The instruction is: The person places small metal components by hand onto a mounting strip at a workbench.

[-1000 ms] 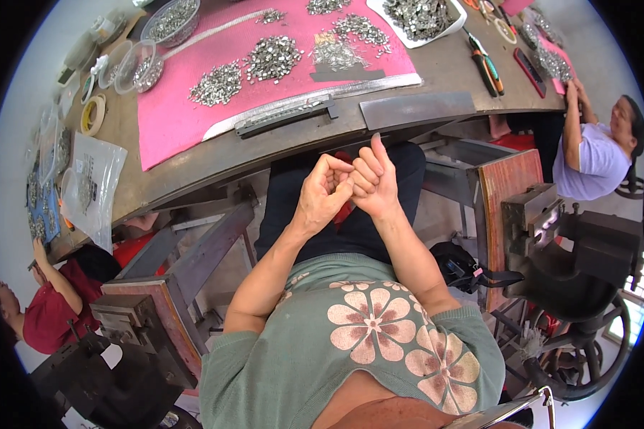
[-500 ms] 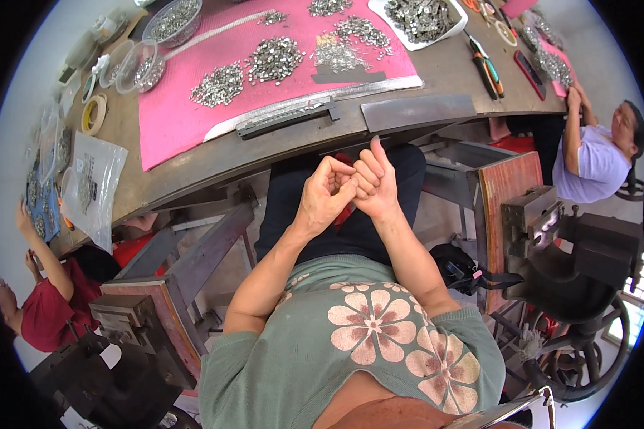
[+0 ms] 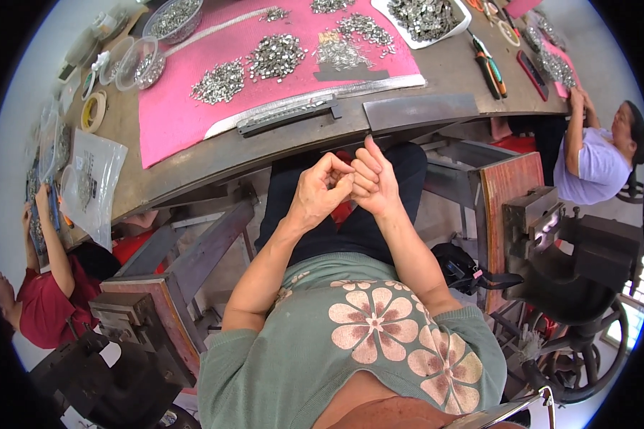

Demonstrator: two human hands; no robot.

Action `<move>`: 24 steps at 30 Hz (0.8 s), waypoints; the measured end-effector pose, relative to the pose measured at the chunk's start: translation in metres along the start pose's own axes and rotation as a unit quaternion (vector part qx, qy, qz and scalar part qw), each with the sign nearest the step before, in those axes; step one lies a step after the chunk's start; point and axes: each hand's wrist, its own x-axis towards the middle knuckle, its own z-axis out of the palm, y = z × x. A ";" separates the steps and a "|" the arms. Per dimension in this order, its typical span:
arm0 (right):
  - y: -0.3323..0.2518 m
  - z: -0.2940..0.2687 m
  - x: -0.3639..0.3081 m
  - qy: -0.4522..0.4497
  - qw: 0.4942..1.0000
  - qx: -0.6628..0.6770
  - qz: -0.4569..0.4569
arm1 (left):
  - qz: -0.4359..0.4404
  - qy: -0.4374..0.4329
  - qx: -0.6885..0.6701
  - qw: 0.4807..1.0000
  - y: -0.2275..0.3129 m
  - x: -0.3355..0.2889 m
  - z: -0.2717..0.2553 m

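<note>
Above my lap, just in front of the table edge, my two hands meet. My left hand (image 3: 318,191) is closed in a pinch, thumb and forefinger tips together against the fingers of the other hand. My right hand (image 3: 376,180) has its fingers curled in, with the thumb sticking up. Anything between the fingers is hidden or too small to make out. Nearest to them on the table are a dark slotted metal bar (image 3: 290,116) with small pieces along it and a flat grey metal plate (image 3: 421,112).
A pink mat (image 3: 172,118) carries several heaps of small metal parts (image 3: 275,56). Around it are a white tray (image 3: 461,27), pliers (image 3: 489,70), a red phone-like object (image 3: 532,74), clear tubs (image 3: 140,66), tape (image 3: 94,112) and a plastic bag (image 3: 96,171). Co-workers sit left and right.
My left hand has shifted slightly, its fingers still pinched against my right hand. The co-worker at the left has moved their hands over the table edge.
</note>
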 end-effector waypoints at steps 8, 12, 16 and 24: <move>0.003 -0.009 0.001 -0.034 0.998 0.059 -0.017 | -0.014 -0.008 -0.049 0.999 -0.001 -0.001 0.000; 0.003 -0.008 0.000 -0.030 0.998 0.056 -0.023 | -0.014 -0.017 -0.048 0.999 -0.002 -0.001 -0.002; 0.003 -0.009 0.000 -0.052 0.997 0.057 -0.018 | -0.017 -0.019 -0.028 0.999 -0.002 -0.001 -0.002; -0.002 -0.005 -0.004 0.006 0.998 -0.055 -0.034 | 0.068 0.021 0.151 0.986 0.016 -0.002 0.003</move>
